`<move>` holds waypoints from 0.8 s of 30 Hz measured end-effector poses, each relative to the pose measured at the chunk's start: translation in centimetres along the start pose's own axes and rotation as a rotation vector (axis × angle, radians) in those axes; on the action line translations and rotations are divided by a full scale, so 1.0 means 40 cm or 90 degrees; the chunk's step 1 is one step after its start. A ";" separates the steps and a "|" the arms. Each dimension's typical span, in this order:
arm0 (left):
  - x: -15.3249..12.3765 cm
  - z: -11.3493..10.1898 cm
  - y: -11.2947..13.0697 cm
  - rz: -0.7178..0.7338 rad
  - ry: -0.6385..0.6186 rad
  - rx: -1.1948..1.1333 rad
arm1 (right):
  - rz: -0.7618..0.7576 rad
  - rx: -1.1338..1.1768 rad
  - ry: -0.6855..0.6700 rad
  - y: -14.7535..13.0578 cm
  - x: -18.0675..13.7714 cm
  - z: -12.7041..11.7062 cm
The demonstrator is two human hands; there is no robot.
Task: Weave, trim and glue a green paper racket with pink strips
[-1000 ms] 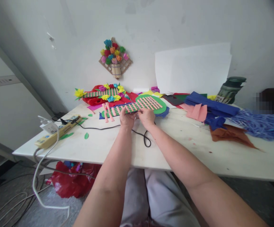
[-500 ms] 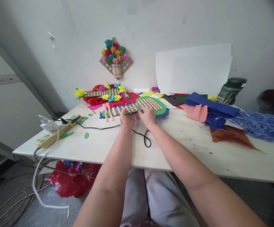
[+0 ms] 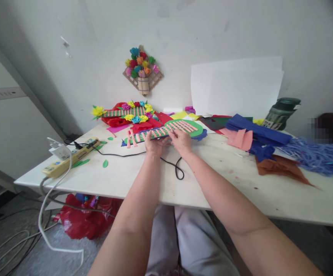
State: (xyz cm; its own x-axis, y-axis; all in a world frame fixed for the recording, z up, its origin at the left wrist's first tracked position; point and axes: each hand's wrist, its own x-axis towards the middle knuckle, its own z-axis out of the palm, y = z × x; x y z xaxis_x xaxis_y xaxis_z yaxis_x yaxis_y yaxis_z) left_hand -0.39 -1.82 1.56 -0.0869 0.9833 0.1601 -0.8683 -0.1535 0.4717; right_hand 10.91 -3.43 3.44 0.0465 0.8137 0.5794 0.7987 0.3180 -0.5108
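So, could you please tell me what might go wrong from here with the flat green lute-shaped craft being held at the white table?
First, the left hand and right hand both hold the flat green lute-shaped craft near its narrow neck; too firm a grip might bend it or loosen its pink strips. Second, the thin black cable loops on the white table near the right hand, so an arm could snag it.

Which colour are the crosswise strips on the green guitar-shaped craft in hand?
The strips are pale pink, seen best in the head view.
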 end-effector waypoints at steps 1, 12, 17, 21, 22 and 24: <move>0.001 -0.001 0.002 0.005 0.003 -0.001 | -0.010 -0.012 -0.028 -0.001 0.001 -0.007; 0.007 -0.011 0.014 0.032 0.028 -0.046 | -0.063 -0.051 -0.289 0.025 0.017 -0.007; 0.005 -0.011 0.021 0.013 0.050 -0.041 | -0.063 0.023 -0.260 0.043 0.010 -0.002; 0.007 -0.017 0.023 0.012 0.042 -0.057 | -0.040 0.022 -0.255 0.054 0.014 -0.004; 0.007 -0.018 0.024 0.014 0.042 -0.060 | -0.034 0.020 -0.251 0.057 0.015 -0.004; 0.009 -0.020 0.023 0.018 0.049 -0.062 | -0.028 0.016 -0.243 0.060 0.017 -0.004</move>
State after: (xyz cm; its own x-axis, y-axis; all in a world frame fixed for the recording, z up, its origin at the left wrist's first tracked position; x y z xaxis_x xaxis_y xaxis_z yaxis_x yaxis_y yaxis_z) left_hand -1.62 -1.55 1.36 -0.1457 0.9840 0.1030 -0.9079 -0.1743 0.3812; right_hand 12.95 -2.19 2.69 -0.2179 0.9200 0.3259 0.7801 0.3649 -0.5083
